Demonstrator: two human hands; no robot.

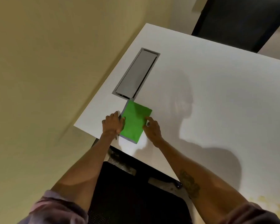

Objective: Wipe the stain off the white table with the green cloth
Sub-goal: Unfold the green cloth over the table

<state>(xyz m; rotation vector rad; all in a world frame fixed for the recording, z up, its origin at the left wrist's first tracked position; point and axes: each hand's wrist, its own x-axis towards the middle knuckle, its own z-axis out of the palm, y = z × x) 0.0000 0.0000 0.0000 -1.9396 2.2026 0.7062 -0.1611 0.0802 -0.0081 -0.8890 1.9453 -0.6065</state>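
Cloth first, since everything depends on how it behaves: the green cloth (134, 122) looks soft, light and limp, folded into a flat oblong with a grey edge showing along its left and near sides. I judge it will slide easily on the smooth top and will bunch or unfold if I drag it by one corner, so the better hold is a flat palm pressing down on the middle, or a pinch through all the folded layers at once.

Going from left to right: my left hand (113, 124) sits at the cloth's left edge, fingers curled loosely, the thumb lying over the green surface. It rests on the border and seems to hold that edge down; whether any finger is tucked underneath I cannot tell. The cloth itself lies near the front-left corner of the white table (217, 102), its far corner just beside the end of the grey cable hatch (136, 73) set in the top. My right hand (152, 129) is at the right edge, fingers half open, fingertips touching the side of the fold without closing on it.

No stain is plain near the cloth. A faint yellowish patch (265, 202) shows on the table far to the right, well apart from the cloth; it may be the stain.
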